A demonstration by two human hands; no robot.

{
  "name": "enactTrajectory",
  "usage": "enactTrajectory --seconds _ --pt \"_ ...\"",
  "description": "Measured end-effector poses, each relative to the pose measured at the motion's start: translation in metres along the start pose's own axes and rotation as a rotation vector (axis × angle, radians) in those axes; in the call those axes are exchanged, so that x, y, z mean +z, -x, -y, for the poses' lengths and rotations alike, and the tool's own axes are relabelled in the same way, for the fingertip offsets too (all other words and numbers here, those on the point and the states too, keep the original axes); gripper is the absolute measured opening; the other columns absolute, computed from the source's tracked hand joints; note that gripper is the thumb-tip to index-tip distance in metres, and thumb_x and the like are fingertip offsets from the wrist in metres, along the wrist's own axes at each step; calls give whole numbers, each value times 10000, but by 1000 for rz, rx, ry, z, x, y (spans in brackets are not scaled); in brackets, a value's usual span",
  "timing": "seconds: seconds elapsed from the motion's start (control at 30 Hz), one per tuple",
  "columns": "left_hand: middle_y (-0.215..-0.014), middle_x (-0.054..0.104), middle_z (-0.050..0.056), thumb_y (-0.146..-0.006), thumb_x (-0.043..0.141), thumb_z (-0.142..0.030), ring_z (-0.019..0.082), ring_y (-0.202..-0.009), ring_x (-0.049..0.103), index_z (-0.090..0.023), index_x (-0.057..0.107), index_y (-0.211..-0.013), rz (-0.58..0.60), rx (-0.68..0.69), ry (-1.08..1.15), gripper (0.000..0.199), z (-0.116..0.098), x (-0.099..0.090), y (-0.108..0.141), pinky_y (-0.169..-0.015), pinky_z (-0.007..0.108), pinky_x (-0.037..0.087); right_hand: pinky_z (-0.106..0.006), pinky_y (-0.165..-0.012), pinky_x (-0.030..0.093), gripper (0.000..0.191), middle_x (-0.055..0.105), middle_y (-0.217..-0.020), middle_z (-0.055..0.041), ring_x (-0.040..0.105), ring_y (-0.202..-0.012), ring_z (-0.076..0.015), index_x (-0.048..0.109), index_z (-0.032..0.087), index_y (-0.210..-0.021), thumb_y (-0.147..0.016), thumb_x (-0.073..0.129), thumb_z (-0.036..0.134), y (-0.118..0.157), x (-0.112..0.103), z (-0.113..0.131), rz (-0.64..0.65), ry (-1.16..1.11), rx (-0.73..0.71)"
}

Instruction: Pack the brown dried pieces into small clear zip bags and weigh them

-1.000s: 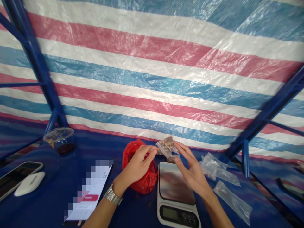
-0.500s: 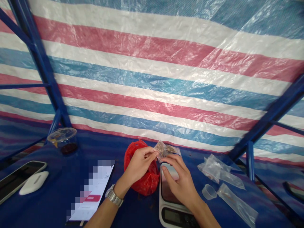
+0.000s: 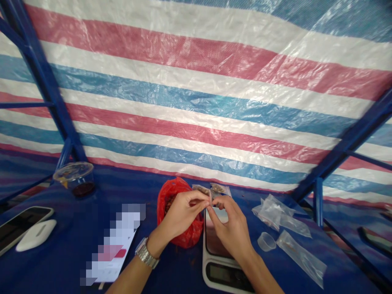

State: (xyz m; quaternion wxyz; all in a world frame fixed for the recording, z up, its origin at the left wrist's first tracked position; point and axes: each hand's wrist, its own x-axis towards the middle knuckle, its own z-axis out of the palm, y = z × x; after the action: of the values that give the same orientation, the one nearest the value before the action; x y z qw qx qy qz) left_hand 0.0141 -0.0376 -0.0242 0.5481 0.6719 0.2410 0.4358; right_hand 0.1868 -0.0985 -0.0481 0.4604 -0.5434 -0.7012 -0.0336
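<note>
- Striped red, white and blue tarpaulin (image 3: 196,94) fills the background, braced by a blue steel frame (image 3: 39,77), above a table under a blue cover (image 3: 61,241).
- A small clear zip bag (image 3: 211,190) with brownish bits inside lies just beyond the fingertips, above the far edge of the scale. Its long axis runs sideways, and neither hand sits clearly nearer.
- The left hand (image 3: 180,216) is curled, its thumb and forefinger pinching at the bag's near edge; a metal wristwatch (image 3: 146,253) circles the wrist.
- The right hand (image 3: 228,222) pinches in from the other side, fingertips touching the left hand's; the grip itself is partly hidden.
- A red plastic bag (image 3: 196,232) sits under the left hand, and a digital kitchen scale (image 3: 228,275) under the right.
- Farther out lie a phone (image 3: 21,224), a white oval case (image 3: 36,234), a lidded plastic cup (image 3: 75,179), a small measuring cup (image 3: 266,241) and clear plastic bags (image 3: 301,257) - all untouched.
</note>
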Motion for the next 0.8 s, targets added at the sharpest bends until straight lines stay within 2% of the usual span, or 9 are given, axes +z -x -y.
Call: enactTrajectory --seconds 0.23,0.4,0.53,0.63,0.8 --pt "-885 759 58 -854 783 -400 201 -857 725 -159 733 -876 -15 -30 25 247 4 -2 -1 -809 303 562 -345 -822 500 102 709 -963 -41 648 -885 -216 671 251 -1041 -1017 580 289 -2 -2 8 103 -109 8" --pt "-902 751 57 -901 725 -383 200 -865 725 -162 718 -900 33 -21 -3 222 0 -3 0 -803 302 555 -291 -695 465 150 646 -791 -4 574 -737 -182 677 235 -904 -999 589 311 -4 -2 16 83 -257 98" --pt "-915 738 56 -913 678 -318 194 -865 708 -166 710 -906 29 -13 -78 155 -5 -2 2 -788 294 535 -284 -685 450 205 629 -765 2 536 -721 -180 678 228 -859 -985 593 366 -6 -3 18 107 -337 194" --pt "-817 681 11 -881 655 -234 155 -758 645 -180 644 -832 -15 -9 -152 74 -5 0 2 -703 262 484 -291 -703 447 252 620 -766 -1 536 -735 -184 665 224 -825 -978 593 411 -6 -1 18 137 -399 268" --pt "-718 532 -50 -817 534 -85 123 -657 501 -213 489 -761 -27 47 -408 147 -7 4 5 -625 248 371 -289 -672 441 249 598 -747 3 535 -712 -186 619 226 -786 -965 579 394 0 9 15 130 -475 338"
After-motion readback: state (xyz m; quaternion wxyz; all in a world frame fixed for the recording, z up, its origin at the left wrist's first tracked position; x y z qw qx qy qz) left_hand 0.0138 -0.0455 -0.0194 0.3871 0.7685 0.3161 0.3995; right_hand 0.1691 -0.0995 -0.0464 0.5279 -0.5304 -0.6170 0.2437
